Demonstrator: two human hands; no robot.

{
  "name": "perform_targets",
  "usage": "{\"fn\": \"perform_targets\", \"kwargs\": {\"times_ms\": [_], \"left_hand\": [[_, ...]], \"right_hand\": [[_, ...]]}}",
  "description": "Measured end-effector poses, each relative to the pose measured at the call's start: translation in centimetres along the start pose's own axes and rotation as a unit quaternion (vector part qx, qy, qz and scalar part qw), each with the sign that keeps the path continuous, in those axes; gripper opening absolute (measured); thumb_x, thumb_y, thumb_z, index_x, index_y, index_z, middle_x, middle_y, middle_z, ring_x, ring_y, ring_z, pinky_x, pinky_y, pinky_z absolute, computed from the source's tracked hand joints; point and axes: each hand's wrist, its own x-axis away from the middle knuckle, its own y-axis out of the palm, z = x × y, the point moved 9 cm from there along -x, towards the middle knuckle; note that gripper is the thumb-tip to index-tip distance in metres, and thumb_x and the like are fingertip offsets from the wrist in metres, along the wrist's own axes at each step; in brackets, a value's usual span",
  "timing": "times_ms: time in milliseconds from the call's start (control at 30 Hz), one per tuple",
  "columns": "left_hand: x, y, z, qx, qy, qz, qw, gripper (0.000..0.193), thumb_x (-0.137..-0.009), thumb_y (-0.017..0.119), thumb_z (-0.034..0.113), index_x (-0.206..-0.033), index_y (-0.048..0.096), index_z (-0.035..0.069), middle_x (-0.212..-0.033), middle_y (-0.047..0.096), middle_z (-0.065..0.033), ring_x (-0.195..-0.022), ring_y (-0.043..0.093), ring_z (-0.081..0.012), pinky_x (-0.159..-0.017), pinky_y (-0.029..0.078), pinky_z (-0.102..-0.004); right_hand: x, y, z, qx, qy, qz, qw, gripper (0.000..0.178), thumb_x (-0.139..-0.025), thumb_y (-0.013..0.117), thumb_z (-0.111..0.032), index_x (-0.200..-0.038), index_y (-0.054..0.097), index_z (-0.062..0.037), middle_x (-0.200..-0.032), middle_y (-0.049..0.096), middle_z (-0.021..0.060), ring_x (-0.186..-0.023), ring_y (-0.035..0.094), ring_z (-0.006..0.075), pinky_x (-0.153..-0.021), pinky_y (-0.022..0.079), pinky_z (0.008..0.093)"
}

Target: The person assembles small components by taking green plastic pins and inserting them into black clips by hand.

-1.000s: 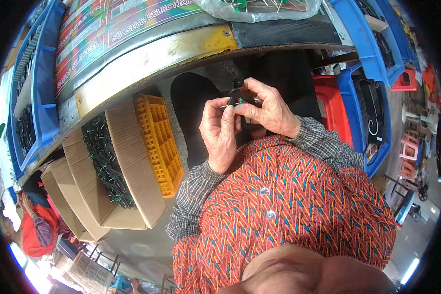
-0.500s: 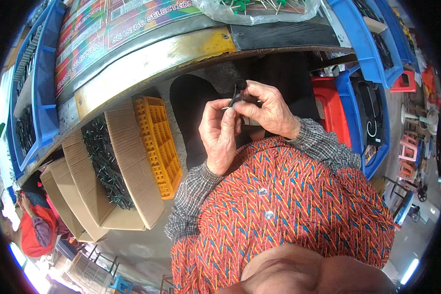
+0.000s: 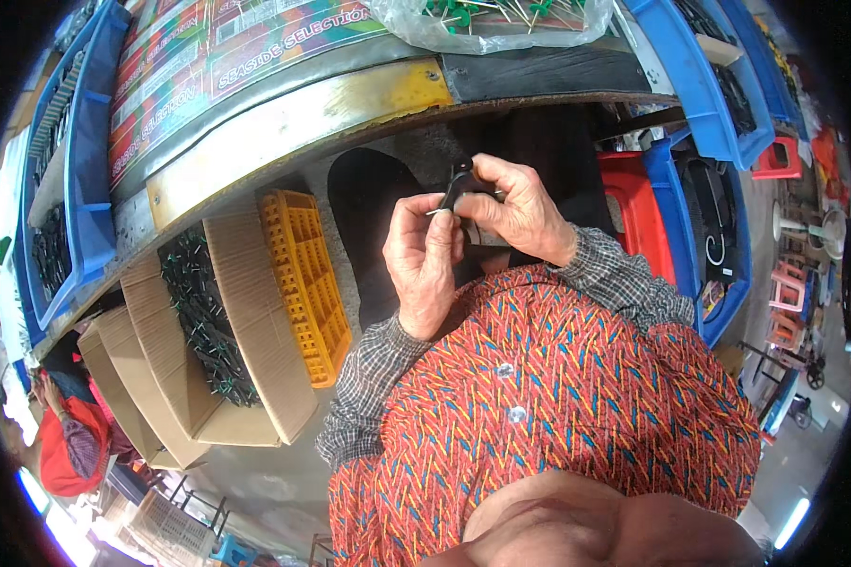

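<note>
Held between my hands, above my lap, is a small black part [image 3: 460, 181] with a rounded end; its exact kind is not clear. My right hand [image 3: 522, 210] grips it from the right with thumb and bent fingers. My left hand [image 3: 423, 265] pinches from the left at the lower end of this part, where a short pale tip shows by the thumb. What the left fingertips hold is mostly hidden. Beyond the hands, on the bench, a clear plastic bag [image 3: 425, 36] holds green pieces on thin pale sticks.
The bench's metal-edged front [image 3: 298, 118] curves just beyond my hands. At left stand an open cardboard box [image 3: 260, 331] of black and green pieces, a yellow crate [image 3: 303, 283] and a blue bin [image 3: 90, 189]. A red stool [image 3: 641, 213] and blue bins [image 3: 739, 151] are at right.
The black part has turned between my fingers and shows a broader side. My right thumb and fingers have shifted slightly around it; my left hand has hardly moved.
</note>
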Motion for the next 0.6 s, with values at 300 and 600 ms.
{"fn": "perform_targets", "kwargs": {"times_ms": [300, 600], "left_hand": [[-0.2, 0.1, 0.4, -0.003, 0.006, 0.002, 1.0, 0.016, -0.097, 0.056, 0.015, -0.108, 0.052, 0.004, -0.076, 0.054, 0.0006, -0.058, 0.044, -0.0039, -0.049, 0.036, -0.0182], [-0.2, -0.1, 0.2, -0.004, -0.005, 0.007, 1.0, 0.016, -0.097, 0.056, 0.015, -0.107, 0.053, 0.003, -0.075, 0.054, 0.0008, -0.057, 0.043, -0.0035, -0.049, 0.034, -0.0179]], "right_hand": [[-0.1, 0.2, 0.5, -0.032, 0.016, -0.009, 0.999, 0.028, -0.085, 0.071, -0.024, -0.086, 0.06, 0.0009, -0.075, 0.058, 0.0043, -0.077, 0.055, 0.0067, -0.065, 0.047, 0.0266], [-0.2, 0.1, -0.1, -0.037, 0.007, -0.002, 0.999, 0.026, -0.087, 0.069, -0.023, -0.082, 0.061, 0.0011, -0.071, 0.056, 0.0015, -0.074, 0.053, 0.0062, -0.065, 0.046, 0.026]]}}
